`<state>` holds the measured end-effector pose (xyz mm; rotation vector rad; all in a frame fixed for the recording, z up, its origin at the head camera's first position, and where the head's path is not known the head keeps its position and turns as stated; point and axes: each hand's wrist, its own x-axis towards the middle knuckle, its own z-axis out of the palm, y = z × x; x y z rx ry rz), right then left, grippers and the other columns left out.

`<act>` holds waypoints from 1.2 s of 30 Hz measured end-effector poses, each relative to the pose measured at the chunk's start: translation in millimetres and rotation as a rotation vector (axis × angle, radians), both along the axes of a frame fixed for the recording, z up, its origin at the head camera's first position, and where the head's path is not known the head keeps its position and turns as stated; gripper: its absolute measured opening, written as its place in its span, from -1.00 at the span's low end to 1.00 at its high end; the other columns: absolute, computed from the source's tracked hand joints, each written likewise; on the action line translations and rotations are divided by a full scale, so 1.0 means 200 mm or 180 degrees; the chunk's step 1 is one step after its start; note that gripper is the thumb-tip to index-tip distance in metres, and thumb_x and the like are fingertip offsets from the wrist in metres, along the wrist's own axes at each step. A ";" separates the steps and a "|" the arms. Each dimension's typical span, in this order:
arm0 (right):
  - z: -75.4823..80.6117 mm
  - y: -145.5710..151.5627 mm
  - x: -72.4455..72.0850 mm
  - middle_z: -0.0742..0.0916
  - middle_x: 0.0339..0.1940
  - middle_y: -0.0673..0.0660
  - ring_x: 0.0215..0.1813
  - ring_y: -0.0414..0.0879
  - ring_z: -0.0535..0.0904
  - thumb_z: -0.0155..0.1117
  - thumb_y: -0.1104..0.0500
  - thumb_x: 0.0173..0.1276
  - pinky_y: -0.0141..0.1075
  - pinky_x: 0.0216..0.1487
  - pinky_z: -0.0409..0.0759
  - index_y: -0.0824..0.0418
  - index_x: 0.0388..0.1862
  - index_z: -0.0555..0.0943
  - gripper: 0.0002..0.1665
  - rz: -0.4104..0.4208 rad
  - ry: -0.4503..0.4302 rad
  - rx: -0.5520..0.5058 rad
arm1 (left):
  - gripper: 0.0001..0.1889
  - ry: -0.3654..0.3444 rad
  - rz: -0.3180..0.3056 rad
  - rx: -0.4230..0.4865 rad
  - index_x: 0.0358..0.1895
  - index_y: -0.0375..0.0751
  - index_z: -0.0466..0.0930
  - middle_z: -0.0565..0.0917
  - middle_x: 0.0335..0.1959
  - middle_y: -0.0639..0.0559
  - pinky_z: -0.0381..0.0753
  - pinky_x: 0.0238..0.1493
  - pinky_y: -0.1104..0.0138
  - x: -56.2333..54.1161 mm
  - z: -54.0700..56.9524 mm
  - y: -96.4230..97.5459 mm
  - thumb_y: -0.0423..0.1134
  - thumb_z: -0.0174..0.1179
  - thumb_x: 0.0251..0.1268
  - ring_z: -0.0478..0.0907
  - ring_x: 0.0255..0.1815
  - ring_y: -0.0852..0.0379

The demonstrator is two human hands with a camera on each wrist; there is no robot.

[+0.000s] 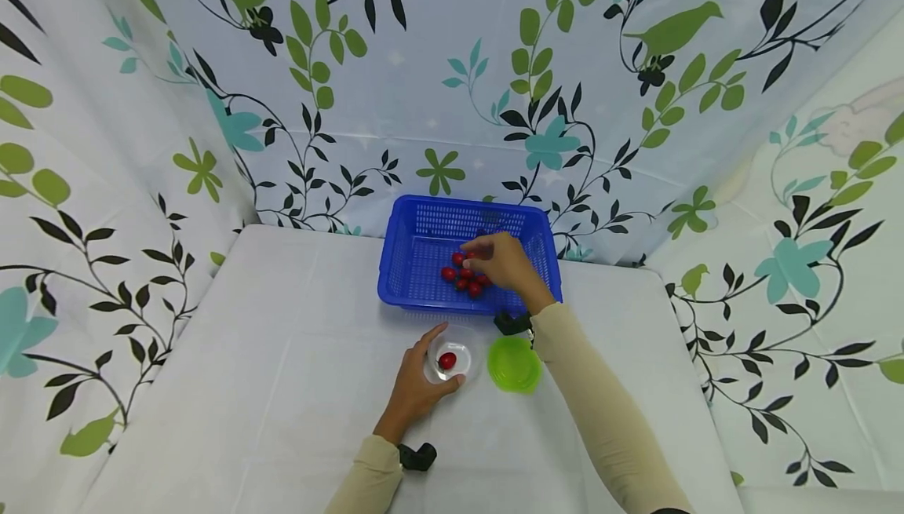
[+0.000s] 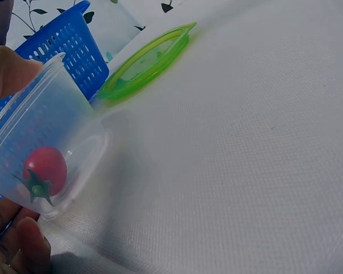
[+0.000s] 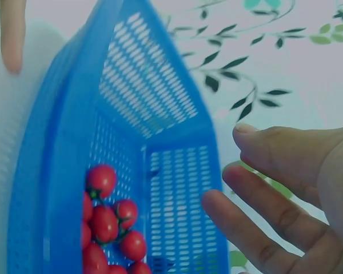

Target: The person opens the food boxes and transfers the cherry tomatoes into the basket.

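My left hand (image 1: 415, 382) holds a small clear plastic container (image 1: 463, 337) on the white table, thumb and fingers on opposite sides. Inside lies one red cherry tomato (image 1: 447, 360); in the left wrist view this tomato (image 2: 48, 169) shows its green stem star. Over the blue basket (image 1: 410, 267) hovers my right hand (image 1: 503, 261), just above a cluster of cherry tomatoes (image 1: 448, 273). In the right wrist view the right hand (image 3: 338, 177) has its thumb and fingers apart with nothing between them, and several tomatoes (image 3: 104, 224) lie on the basket's floor.
A bright green lid (image 1: 514, 365) lies on the table just right of the container, near the right forearm. The basket's perforated walls (image 3: 177, 211) rise around the tomatoes. Behind the table hangs a leaf-patterned curtain (image 1: 438, 122).
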<state>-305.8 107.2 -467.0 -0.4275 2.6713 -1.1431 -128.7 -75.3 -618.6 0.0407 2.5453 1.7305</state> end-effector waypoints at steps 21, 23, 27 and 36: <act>-0.08 0.05 0.44 0.87 0.05 0.01 0.12 -0.02 0.78 0.54 0.11 0.39 0.00 0.20 0.73 -0.08 0.09 0.82 -0.69 -0.0354 0.0091 -0.0519 | -0.02 0.0032 -0.0046 -0.0003 0.62 0.44 0.26 0.44 0.60 0.04 0.40 0.46 -0.23 0.00 0.01 0.00 0.07 0.59 0.11 0.42 0.42 -0.13; -0.10 0.05 0.47 0.87 0.06 0.04 0.10 -0.02 0.80 0.54 0.14 0.39 0.00 0.20 0.73 -0.06 0.09 0.83 -0.69 -0.0378 0.0078 -0.0547 | -0.02 0.0030 -0.0063 -0.0006 0.63 0.42 0.26 0.44 0.60 0.02 0.39 0.47 -0.23 0.00 0.01 0.00 0.07 0.58 0.12 0.42 0.43 -0.14; -0.14 0.06 0.53 0.86 0.12 0.13 0.11 0.00 0.79 0.52 0.18 0.40 0.01 0.21 0.73 -0.03 0.11 0.82 -0.67 -0.0402 -0.0011 -0.0628 | -0.02 0.0037 -0.0058 -0.0017 0.63 0.39 0.27 0.46 0.58 -0.02 0.41 0.44 -0.22 0.00 0.01 0.01 0.06 0.59 0.11 0.44 0.41 -0.15; -0.18 0.05 0.63 0.84 0.12 0.10 0.15 0.07 0.77 0.50 0.23 0.40 0.00 0.17 0.75 0.05 0.16 0.80 -0.64 -0.0489 -0.0132 -0.0653 | -0.03 -0.0038 -0.0007 -0.0014 0.60 0.49 0.27 0.46 0.58 0.03 0.40 0.46 -0.19 -0.01 0.01 0.01 0.06 0.60 0.10 0.43 0.43 -0.13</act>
